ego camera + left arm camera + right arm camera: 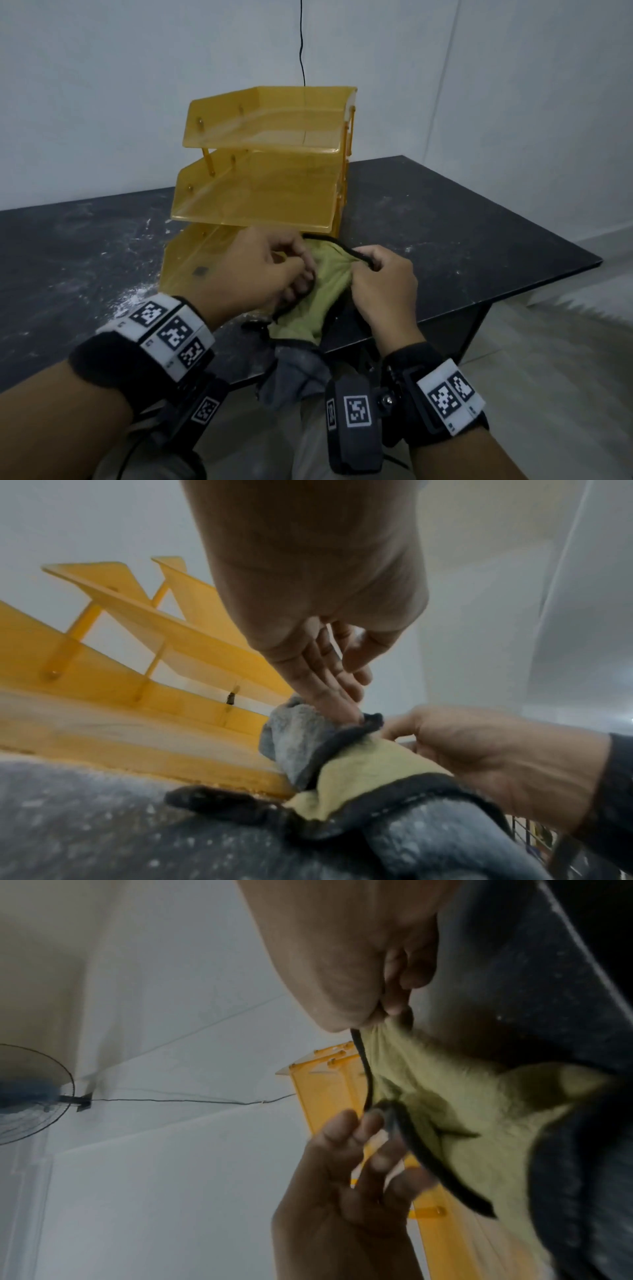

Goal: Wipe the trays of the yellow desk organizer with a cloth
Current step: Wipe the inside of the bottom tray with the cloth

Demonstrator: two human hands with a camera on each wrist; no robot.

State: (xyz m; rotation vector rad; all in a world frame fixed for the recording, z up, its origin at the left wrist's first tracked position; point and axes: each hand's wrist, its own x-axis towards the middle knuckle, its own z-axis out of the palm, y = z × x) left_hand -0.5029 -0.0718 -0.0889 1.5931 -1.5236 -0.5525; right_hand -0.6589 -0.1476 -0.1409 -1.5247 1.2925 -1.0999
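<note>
Head view, from the left: my left hand (270, 270) has its fingers curled into the cloth (315, 284), pinching the black-edged hem near its left side. The cloth is yellow-green on one face and grey on the other, with a dark border; it lies bunched over the front edge of the black table (479, 240), its grey end hanging off toward my lap. Further right, my right hand (383, 284) pinches the black hem between thumb and forefinger, the other fingers curled under. Both hands hold the cloth stretched between them, just in front of the lowest tray of the yellow desk organizer (263, 164). That organizer stands on the table behind my hands, three translucent trays stacked and stepped back, the bottom tray partly hidden by my left hand and the cloth. White dust is scattered across the tabletop, thickest at the left near the organizer's front corner. A thin black cable (302, 44) hangs down the wall behind the top tray.
</note>
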